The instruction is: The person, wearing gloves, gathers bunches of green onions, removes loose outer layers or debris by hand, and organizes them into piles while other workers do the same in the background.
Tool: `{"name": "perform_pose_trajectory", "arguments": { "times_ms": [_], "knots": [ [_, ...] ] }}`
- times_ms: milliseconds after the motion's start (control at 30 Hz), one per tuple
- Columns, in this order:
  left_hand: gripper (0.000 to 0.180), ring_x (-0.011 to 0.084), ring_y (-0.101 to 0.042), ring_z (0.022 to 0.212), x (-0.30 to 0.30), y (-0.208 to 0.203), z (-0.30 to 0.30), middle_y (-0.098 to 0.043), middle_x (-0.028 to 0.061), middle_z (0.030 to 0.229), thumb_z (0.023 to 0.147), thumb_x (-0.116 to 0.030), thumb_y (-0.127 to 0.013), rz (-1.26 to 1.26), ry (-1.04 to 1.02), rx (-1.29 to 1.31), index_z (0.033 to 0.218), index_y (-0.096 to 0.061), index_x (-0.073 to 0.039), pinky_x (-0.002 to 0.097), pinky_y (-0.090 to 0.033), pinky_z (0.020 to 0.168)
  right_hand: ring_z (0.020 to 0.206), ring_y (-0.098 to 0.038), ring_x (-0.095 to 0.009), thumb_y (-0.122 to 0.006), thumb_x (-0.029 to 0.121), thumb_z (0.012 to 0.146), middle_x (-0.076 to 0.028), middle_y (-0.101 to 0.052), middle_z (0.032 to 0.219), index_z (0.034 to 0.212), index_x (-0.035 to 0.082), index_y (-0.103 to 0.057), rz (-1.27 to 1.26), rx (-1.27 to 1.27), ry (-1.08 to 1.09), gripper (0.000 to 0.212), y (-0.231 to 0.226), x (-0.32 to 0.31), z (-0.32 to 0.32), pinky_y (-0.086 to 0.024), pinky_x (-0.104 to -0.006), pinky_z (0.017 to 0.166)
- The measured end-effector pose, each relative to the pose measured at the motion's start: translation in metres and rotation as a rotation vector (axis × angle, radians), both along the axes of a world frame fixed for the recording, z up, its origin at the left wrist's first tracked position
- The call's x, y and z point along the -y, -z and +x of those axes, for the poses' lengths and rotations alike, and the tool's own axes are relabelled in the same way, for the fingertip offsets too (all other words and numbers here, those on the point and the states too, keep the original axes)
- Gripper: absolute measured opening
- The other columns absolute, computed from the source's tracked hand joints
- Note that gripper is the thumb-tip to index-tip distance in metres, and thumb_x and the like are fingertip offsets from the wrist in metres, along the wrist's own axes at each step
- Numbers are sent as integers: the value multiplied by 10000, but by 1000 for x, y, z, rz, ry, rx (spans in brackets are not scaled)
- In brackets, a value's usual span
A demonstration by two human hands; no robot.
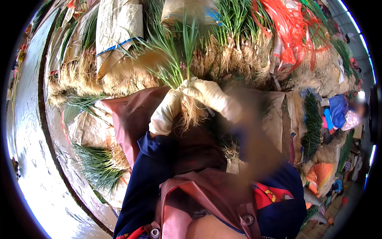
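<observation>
Both my hands wear off-white gloves and meet around a small bunch of long-leaved green plants [192, 110] with stringy pale roots. My left hand [165, 111] is closed around the left side of the bunch where stems meet roots. From the right, my right hand [215, 95] pinches the same spot, fingers closed. The leaves stand upward and the roots hang below the gloves, over my reddish-brown apron [137, 105]. A brownish blur hides much of my right forearm and part of the leaves.
Rows of similar plants [234, 51] with roots hanging toward me line the far side, partly under woven sacks [119, 26]. Red plastic strips [284, 34] lie on them at the far right. Another bundle [99, 163] rests at left, and a person [340, 113] is at right.
</observation>
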State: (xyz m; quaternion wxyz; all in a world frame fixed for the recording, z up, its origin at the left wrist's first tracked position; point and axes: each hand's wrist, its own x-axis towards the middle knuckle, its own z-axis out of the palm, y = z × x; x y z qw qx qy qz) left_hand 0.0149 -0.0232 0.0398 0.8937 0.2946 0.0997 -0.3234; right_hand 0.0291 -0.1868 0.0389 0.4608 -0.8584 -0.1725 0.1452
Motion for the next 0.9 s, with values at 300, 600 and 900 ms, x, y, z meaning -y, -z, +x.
{"name": "perform_pose_trajectory", "arguments": {
  "times_ms": [300,600,900],
  "knots": [
    [244,81,-557,607,21,-6,11,-654,50,820,880,-193,-607,142,-263,-136,1042,-625,-12,223,-485,522,672,-627,-218,-549,329,887,-57,-617,686,791,78,-633,-106,341,102,282,-40,1,-13,-495,-328,614],
    [293,154,-597,709,12,33,15,-631,63,866,876,-85,-590,82,-162,-29,1158,-547,-22,297,-532,682,832,-640,-258,-608,386,852,-126,-655,915,1128,65,-546,-967,7,902,428,-32,95,126,-496,-378,741],
    [294,135,-587,673,-1,19,10,-615,56,841,868,-108,-606,117,-203,-16,1135,-561,5,251,-522,617,1044,-584,-200,-601,235,858,-130,-646,1073,1142,28,-585,543,-135,580,352,7,133,111,-406,-298,973]
  ]
}}
